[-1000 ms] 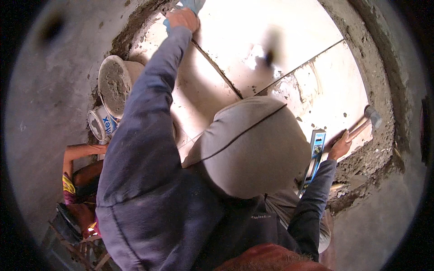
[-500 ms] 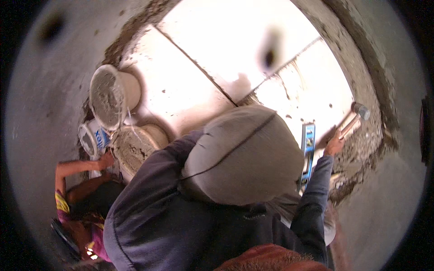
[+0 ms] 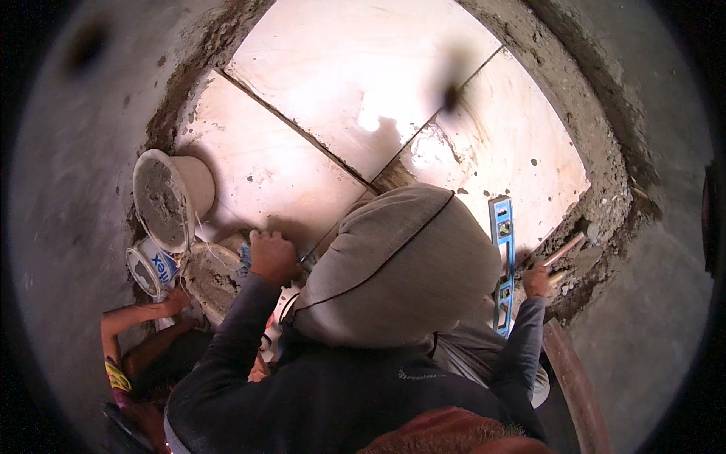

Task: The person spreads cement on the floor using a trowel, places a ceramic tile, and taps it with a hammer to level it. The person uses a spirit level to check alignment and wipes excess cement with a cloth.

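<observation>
The trowel (image 3: pixel 571 253) sits in the right hand (image 3: pixel 537 281), its wooden handle gripped in a curled fist and its blade pointing away from the hand into the rough mortar bed (image 3: pixel 597 227) along the edge of the laid tiles (image 3: pixel 355 83). The step in hand looks like working mortar at that edge. The next move probably calls for a steady scrape or spread with the blade kept low, without knocking the blue spirit level (image 3: pixel 502 261), which lies on the tile just inside the right hand.

The left hand (image 3: pixel 271 256) is closed in a fist, knuckles up, seemingly around a blue cloth (image 3: pixel 243 261). It rests at the rim of a mortar-caked pan (image 3: pixel 212 276). Beyond it stand a bucket of grey mortar (image 3: pixel 162 200) and a small white tub (image 3: pixel 150 268). The two hands are well apart, with the person's hooded head between them. Another person's hand (image 3: pixel 175 301) reaches toward the pan from the lower left.
</observation>
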The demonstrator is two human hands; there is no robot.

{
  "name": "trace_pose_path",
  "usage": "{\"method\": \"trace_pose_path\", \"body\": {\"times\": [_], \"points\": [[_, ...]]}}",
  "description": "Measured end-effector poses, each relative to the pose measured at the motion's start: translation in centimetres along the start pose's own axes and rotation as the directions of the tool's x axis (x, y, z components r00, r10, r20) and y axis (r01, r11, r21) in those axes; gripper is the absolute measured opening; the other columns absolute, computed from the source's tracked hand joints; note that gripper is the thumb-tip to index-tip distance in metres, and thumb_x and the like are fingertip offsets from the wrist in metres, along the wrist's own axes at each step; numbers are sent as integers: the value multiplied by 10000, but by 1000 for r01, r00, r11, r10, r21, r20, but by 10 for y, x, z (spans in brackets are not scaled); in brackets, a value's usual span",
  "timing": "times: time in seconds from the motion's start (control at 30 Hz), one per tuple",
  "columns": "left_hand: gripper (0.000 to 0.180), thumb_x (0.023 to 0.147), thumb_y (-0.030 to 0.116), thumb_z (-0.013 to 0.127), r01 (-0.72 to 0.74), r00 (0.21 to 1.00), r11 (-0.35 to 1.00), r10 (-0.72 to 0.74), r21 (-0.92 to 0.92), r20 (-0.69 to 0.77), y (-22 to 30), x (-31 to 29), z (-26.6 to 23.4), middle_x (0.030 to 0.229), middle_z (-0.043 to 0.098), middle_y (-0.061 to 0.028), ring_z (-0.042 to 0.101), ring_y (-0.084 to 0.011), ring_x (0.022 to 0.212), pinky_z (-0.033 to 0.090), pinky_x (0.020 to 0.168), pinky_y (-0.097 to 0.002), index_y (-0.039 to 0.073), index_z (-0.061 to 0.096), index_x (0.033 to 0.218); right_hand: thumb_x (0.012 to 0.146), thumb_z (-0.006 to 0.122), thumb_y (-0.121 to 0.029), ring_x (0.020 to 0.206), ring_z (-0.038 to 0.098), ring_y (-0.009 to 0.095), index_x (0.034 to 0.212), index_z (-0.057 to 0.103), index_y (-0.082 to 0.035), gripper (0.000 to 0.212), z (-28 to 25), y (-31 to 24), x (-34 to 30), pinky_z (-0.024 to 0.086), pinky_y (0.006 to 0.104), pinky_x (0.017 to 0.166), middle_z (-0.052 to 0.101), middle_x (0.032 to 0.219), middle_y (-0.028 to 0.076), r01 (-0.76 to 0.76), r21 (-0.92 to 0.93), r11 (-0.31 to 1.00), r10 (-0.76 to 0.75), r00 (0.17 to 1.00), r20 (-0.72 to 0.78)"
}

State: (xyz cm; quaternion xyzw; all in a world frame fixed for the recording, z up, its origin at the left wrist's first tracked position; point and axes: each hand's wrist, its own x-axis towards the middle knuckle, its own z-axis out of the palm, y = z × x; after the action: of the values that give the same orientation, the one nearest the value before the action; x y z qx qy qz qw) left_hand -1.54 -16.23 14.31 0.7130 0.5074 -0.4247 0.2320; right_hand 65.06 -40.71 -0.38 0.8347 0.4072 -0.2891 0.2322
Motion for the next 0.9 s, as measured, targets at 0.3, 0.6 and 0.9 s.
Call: {"method": "trace_pose_path", "body": {"times": [0.3, 0.6, 0.9], "points": [[199, 977, 223, 552, -490, 518, 822, 5, -292, -855, 39, 127, -88, 901, 670, -165, 645, -379, 857, 513, 816, -486, 68, 675, 997, 779, 803, -336, 1158, 577, 485, 1346, 385, 47, 802, -13, -108, -62, 511, 506, 966, 507, 1286, 315, 127, 86, 988, -116, 986, -122], [491, 977, 375, 626, -655, 689, 101, 486, -749, -537, 131, 130, -116, 1270, 635, -199, 611, -309, 1188, 488, 1008, -443, 20, 607, 1315, 937, 703, -394, 1116, 581, 304, 1412, 461, 75, 711, -287, -289, -65, 478, 389, 962, 564, 1300, 219, 576, 485, 658, -188, 749, -635], [736, 907, 260, 707, -660, 691, -232, 184, -714, -699, 152, 103, -158, 1264, 618, -230, 614, -292, 1169, 478, 1023, -404, -42, 358, 1480, 981, 605, -386, 829, 647, 399, 1059, 569, 29, 424, -385, -489, -5, 505, 492, 723, 657, 880, 236, 754, 636, 164, -161, 657, -737]]}}
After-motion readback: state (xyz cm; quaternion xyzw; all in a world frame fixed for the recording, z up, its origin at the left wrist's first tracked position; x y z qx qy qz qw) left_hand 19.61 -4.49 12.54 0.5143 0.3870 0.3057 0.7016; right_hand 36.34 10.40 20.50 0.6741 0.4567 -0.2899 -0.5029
